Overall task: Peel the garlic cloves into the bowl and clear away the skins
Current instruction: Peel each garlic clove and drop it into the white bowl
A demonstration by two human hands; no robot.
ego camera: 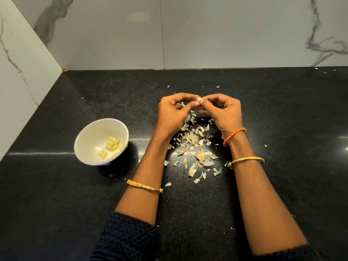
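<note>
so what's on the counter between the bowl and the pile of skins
In the head view, only the left forearm crosses between bowl and skins; a few stray flakes, otherwise bare black counter.

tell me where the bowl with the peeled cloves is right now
In the head view the white bowl stands on the black counter left of the left hand, beside the pile of skins.

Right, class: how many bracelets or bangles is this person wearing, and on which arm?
3. A gold bangle on the left forearm; an orange braided thread at the right wrist; a gold bangle lower on the right forearm. Sleeves could hide others.
</note>
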